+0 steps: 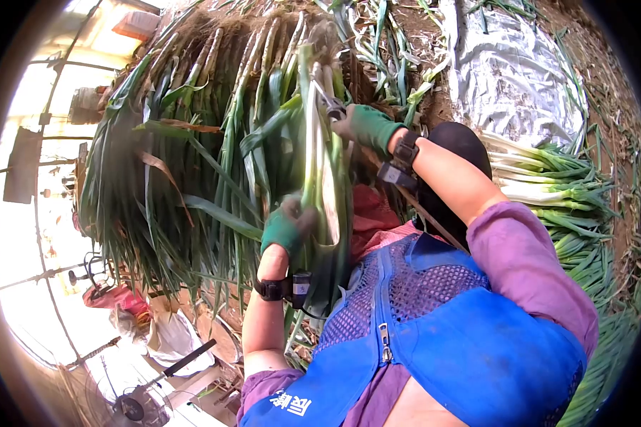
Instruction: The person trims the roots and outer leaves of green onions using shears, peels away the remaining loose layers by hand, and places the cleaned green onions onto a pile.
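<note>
While a blue vest (434, 334) fills the bottom of the frame, the left hand (290, 226), green-gloved, is closed on a handful of leeks (327, 185) just above centre, and look at the length of them! Long axis almost upright in the frame, pale shafts toward the top, green leaves streaming down toward the vest. Higher up, the right hand (369, 129), gloved to match, grips a grey tool (325, 98) slanting up and left over the shafts; whether it touches them, no telling, and its working end is hard to read. Left fingers blurred, root ends smeared brown, lower leaf tips lost beside the vest.

Beyond, a great heap of leeks (214, 142) crowds the upper left, roots up top, leaves drooping. Over at right, pale leeks (534, 178) lie leaves to the right, partly behind the purple sleeve (527, 263). Brown ground (566, 21), scrap-strewn, bears a crumpled white sheet (513, 78), upper right. Far left, a glaring wall (14, 235), washed out, dark-barred; a fan (129, 407), lower left, cut by the edge.
</note>
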{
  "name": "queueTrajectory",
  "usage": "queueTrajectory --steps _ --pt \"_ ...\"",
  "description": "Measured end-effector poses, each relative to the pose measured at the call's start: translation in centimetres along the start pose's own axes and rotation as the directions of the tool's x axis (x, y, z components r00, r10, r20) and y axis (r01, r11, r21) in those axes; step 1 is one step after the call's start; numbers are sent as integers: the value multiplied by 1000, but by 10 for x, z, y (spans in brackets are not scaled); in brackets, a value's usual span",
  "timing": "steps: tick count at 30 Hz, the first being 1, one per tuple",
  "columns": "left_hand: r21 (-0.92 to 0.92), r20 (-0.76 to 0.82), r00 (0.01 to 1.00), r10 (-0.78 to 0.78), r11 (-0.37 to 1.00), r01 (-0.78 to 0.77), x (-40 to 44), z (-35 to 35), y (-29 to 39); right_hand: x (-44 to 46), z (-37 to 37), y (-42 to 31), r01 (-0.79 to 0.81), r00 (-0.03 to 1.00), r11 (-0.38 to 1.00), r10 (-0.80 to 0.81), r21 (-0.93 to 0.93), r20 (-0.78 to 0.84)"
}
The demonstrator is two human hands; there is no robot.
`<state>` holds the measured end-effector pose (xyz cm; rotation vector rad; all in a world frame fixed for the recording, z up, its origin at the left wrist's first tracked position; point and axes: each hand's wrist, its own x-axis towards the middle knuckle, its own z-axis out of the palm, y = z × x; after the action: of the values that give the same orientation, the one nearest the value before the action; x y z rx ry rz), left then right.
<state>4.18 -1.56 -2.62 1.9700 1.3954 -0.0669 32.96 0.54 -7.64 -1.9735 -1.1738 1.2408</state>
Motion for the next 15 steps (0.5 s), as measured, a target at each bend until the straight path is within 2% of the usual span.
queueTrajectory --steps 2,3,4,6,7,10,11,14,15 --pt "74 30 999 -38 997 36 -9 -9 17 -1 -12 -12 -190 975 981 184 41 123" --pt "75 70 994 -87 994 82 -11 -11 20 5 -5 2 -18 996 999 22 -51 88" --pt "78 71 995 -67 995 62 -11 -10 16 5 -2 8 147 989 977 -140 -157 50" --pt "84 77 997 -28 996 21 -12 -7 7 -8 11 16 53 998 998 -54 -46 -36" --pt "77 83 997 -11 997 5 -13 -7 7 -14 13 16 79 993 993 -86 -89 -76" --pt "112 80 997 -12 994 3 -16 -9 13 -23 -3 2 -7 998 1000 6 -17 -56" --pt "111 78 997 -2 994 -6 -15 -9 11 -27 -10 -5 -169 984 979 162 112 72" --pt "94 69 998 10 995 -17 -13 -6 5 -26 8 10 30 989 1000 -31 -7 -146" --pt "83 66 998 2 997 -8 -13 -6 4 -39 6 4 65 988 997 -70 -40 -135"
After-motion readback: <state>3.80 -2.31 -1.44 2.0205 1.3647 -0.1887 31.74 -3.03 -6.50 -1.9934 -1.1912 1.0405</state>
